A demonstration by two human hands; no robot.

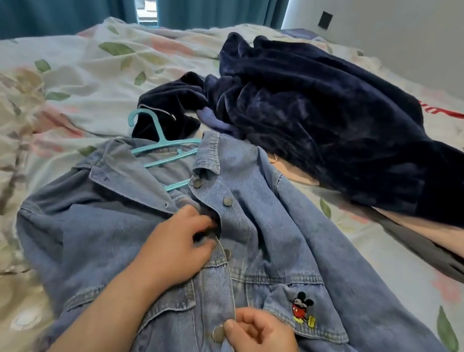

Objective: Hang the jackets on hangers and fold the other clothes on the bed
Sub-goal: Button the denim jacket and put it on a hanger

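**Buttoning up the denim jacket so it stays on its hanger**

The teal hanger [157, 139] sits inside the collar, hook out. The denim jacket [276, 237] lies flat at the bed's [66, 52] near edge. Left hand [180, 245] pinches the front edge mid-chest and right hand [259, 339] pinches by a lower button [218, 334], probably closing it against slipping. The navy heap [331, 114] waits far right.
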